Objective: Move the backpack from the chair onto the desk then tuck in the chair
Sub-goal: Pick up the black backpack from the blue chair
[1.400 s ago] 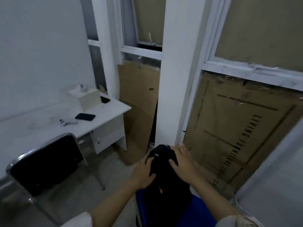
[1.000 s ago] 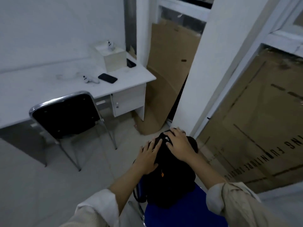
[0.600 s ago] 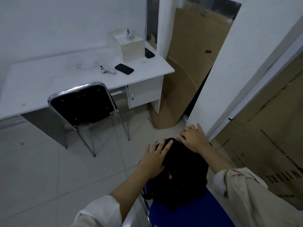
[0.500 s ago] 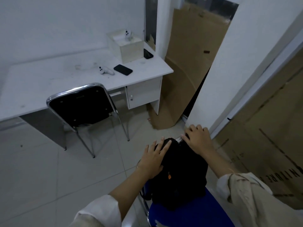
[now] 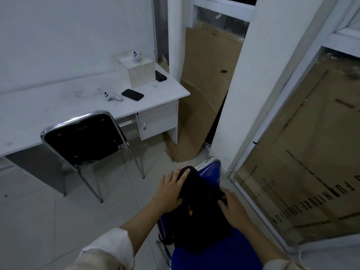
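A black backpack (image 5: 198, 215) stands on the seat of a blue chair (image 5: 224, 256) right below me, leaning against its chrome-edged backrest. My left hand (image 5: 170, 190) lies flat on the bag's upper left side, fingers spread. On the bag's right side, my right hand (image 5: 232, 207) curls its fingers into the fabric. The white desk (image 5: 58, 106) stands along the wall to the left, a couple of steps from the bag.
A black chrome-framed chair (image 5: 81, 137) stands pulled out before the desk. On the desk lie a dark phone (image 5: 132, 94), a white controller (image 5: 112, 96) and a box (image 5: 139, 72). Cardboard (image 5: 204, 84) leans beside a white pillar (image 5: 243, 84); a glass wall (image 5: 311, 152) runs on the right.
My right hand slid from the bag's top down to its right side, uncovering the blue backrest. My left hand stays flat on the bag. The view dropped.
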Tool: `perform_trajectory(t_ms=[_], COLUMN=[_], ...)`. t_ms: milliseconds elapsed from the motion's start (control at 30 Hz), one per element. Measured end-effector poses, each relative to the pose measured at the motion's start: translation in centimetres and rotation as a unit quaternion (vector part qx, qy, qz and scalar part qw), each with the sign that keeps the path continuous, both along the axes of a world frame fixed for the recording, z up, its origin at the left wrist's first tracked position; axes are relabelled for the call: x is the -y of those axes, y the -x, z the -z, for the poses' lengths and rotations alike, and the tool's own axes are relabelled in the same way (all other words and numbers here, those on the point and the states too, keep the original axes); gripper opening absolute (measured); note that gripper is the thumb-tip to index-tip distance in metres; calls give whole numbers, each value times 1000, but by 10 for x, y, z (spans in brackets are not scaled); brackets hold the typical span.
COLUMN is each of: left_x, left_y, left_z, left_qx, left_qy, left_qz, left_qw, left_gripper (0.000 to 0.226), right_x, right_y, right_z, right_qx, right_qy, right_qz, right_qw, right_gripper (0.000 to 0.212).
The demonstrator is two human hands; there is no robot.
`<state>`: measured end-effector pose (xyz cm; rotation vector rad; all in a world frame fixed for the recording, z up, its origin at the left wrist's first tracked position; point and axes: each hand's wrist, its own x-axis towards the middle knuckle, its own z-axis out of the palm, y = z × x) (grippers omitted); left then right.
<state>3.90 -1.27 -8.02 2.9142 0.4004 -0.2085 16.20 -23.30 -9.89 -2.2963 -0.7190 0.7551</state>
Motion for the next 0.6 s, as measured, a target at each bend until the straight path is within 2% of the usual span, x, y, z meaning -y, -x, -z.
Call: perform_trajectory(t_ms=[100, 167, 233, 333, 533, 600], left_x=[-4, -10, -16, -20, -18, -18], left_y=[-5, -13, -24, -36, -20, -5], left_z=[-8, -16, -23, -33, -34, -32], left_qx=[18, 20, -14, -46, 16, 53], left_qy=[45, 43, 42, 54, 59, 29], left_qz=[4, 44, 88, 97, 18, 6], left_qw=[999, 998, 995, 993, 998, 998], left_gripper=[95, 96, 101, 101, 59, 47], right_x=[-6, -11, -17, -23, -22, -23], right_y=[7, 11, 17, 26, 35, 36], right_z=[-7, -13, -16, -13, 2, 5], right_qx=[7, 2, 7, 39, 57, 61], right_qy=[-36, -44, -39, -16, 28, 42], right_qz=[28, 25, 2, -22, -25, -28], right_qw=[999, 999, 999, 999, 998, 997], right_gripper=[50, 57, 66, 77, 83, 85])
